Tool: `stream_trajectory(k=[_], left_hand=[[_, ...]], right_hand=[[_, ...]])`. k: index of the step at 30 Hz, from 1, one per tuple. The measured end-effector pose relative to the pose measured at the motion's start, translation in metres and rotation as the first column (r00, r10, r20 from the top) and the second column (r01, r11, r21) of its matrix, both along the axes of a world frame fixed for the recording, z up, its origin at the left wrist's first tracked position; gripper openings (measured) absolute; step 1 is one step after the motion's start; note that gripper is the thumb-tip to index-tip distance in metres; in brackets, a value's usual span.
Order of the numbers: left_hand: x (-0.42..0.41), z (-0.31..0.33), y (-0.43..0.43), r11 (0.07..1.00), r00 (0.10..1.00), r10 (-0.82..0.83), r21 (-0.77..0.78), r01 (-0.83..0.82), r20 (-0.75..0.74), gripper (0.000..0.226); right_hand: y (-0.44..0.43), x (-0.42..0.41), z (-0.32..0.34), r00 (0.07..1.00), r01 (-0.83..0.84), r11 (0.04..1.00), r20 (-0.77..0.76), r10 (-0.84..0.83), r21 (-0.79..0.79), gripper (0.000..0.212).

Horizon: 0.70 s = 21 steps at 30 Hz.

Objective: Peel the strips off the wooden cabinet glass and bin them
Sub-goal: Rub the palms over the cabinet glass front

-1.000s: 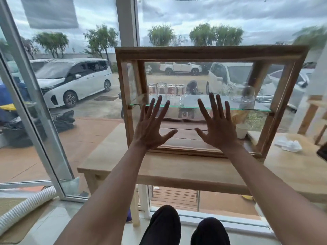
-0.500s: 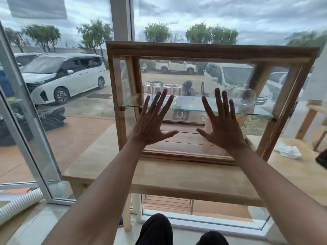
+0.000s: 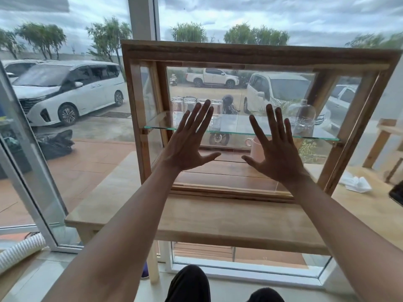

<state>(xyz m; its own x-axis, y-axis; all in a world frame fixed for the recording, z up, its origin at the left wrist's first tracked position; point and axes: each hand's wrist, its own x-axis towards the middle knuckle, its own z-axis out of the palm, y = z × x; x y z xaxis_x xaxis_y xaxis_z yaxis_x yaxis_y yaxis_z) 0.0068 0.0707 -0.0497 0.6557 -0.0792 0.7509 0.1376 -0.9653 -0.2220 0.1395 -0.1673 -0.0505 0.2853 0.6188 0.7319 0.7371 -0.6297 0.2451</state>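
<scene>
- Cabinet glass (image 3: 239,101): front pane of the wooden cabinet (image 3: 250,53), which stands upright on the pale surface (image 3: 218,219) by the window.
- Strips: I cannot make out any on the pane; glare and blur hide them, and no bin is in view.
- Left hand (image 3: 187,144) and right hand (image 3: 277,153): both spread flat, fingers splayed, holding nothing, raised in front of the lower half of the pane and apart from each other. I cannot tell whether they touch it.
- Step in hand, by my judgement: locating a strip edge.
- Advice: lift a corner with a fingernail, pull slowly along the pane, brace the frame with the other hand.
</scene>
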Motion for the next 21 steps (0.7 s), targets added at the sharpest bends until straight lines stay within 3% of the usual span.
stream_trajectory(k=[21], left_hand=[[-0.007, 0.007, 0.016, 0.998, 1.000, 0.016, 0.054, -0.017, 0.013, 0.104]], right_hand=[[0.009, -0.006, 0.001, 0.999, 0.040, 0.999, 0.000, -0.041, -0.037, 0.107]])
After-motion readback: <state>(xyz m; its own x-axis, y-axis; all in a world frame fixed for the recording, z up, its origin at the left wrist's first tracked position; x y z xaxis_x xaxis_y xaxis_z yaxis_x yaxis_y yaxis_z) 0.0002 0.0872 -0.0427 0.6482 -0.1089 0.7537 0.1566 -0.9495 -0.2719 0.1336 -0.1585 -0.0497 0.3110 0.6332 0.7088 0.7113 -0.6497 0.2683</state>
